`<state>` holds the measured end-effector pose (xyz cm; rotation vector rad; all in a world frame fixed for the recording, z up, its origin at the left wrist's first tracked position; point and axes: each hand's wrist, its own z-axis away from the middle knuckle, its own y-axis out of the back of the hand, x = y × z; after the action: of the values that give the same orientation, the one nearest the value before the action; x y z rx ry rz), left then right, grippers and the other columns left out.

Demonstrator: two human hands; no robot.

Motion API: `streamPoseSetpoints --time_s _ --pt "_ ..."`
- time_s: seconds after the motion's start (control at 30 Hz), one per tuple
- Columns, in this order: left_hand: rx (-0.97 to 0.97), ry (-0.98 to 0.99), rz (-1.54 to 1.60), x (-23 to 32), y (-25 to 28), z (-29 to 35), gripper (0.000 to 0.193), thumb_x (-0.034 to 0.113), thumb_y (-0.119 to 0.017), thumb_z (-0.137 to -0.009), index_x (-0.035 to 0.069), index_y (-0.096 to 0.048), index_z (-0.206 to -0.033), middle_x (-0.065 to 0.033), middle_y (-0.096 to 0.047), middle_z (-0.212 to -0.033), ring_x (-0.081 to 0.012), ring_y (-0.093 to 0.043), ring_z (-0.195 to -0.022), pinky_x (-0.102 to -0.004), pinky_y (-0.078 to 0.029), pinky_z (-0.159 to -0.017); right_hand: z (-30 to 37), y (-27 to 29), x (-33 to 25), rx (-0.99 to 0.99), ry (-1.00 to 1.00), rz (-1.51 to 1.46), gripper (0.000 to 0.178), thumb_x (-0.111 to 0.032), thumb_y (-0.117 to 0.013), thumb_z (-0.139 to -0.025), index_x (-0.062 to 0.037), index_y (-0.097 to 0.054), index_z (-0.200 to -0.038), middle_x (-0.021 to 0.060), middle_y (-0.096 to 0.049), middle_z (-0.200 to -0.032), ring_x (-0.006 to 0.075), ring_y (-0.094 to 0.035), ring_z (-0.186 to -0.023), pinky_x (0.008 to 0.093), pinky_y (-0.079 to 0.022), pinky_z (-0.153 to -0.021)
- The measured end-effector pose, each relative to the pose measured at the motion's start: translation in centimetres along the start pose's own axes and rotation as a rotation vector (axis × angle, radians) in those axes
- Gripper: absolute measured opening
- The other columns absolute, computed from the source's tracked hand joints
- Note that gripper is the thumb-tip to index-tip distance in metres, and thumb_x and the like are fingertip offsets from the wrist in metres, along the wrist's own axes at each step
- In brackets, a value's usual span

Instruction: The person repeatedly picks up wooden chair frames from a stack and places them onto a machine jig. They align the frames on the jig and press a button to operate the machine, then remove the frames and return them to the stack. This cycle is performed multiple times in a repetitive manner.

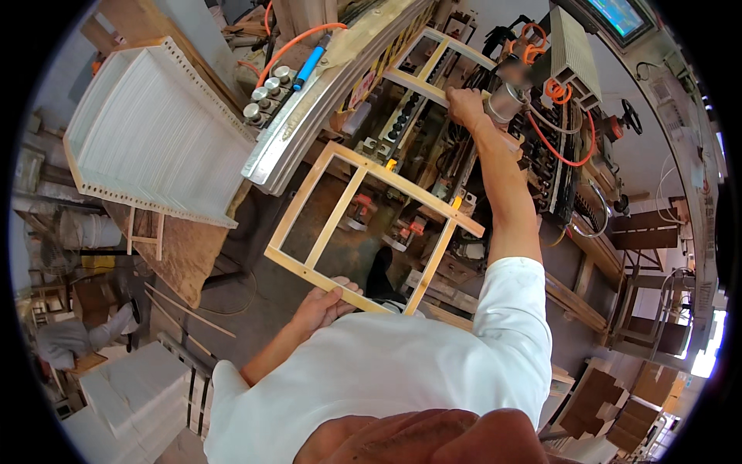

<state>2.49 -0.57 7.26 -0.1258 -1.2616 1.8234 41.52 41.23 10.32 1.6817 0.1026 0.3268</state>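
Close to my body is a light wooden frame (336, 219) with a crossbar, tilted in the view. My left hand (325, 308) grips its near rail, the thumb on top and the fingers partly hidden below. Further off, a second wooden frame (417, 83) of like build lies in the machine. My right hand (466, 107) reaches out to that frame's near right corner, fingers curled on the wood. Two yellow pieces (457, 203) touch the far rail of the closer frame. Below it, red-orange clamps (410, 230) show through the opening.
A metal beam (297, 116) with knobs and a blue marker-shaped item (311, 66) stands left of the frames. White slats fill a curved rack (154, 131). At right are a metal cylinder (506, 103), orange hoses and a screen (617, 17). Another person (73, 336) is at far left.
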Motion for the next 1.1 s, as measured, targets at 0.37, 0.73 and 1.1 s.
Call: streamPoseSetpoints --time_s 0.37,0.73,1.1 --pt "0.32 -0.071 0.1 0.4 8.7 3.1 0.03 0.018 -0.053 -0.098 -0.003 -0.048 -0.118 -0.0159 -0.056 -0.117 -0.0284 -0.054 -0.117 -0.0465 -0.042 -0.105 -0.7 1.5 -1.4 -0.084 0.038 0.185 0.035 -0.017 -0.071 -0.074 -0.003 -0.053 -0.101 0.0158 -0.068 -0.087 0.0351 -0.063 -0.091 0.0546 -0.038 -0.089" --pt "0.655 -0.138 0.058 -0.6 13.7 1.7 0.036 0.017 -0.05 -0.099 -0.007 -0.043 -0.125 -0.0214 -0.051 -0.129 -0.0295 -0.054 -0.117 -0.0439 -0.047 -0.099 0.0 4.1 -1.0 -0.194 0.028 0.254 0.031 -0.028 -0.073 -0.075 -0.0172 -0.066 -0.103 0.0067 -0.069 -0.098 0.0265 -0.061 -0.103 0.0591 -0.026 -0.103" --pt "0.684 -0.215 0.015 -2.9 11.9 -2.6 0.036 0.015 -0.051 -0.097 -0.008 -0.042 -0.123 -0.0215 -0.053 -0.126 -0.0337 -0.054 -0.115 -0.0459 -0.047 -0.099 -0.3 4.5 -1.0 -0.173 0.135 0.324 0.052 -0.03 -0.075 -0.072 -0.0127 -0.056 -0.117 0.0082 -0.063 -0.109 0.0296 -0.056 -0.109 0.0623 -0.028 -0.101"
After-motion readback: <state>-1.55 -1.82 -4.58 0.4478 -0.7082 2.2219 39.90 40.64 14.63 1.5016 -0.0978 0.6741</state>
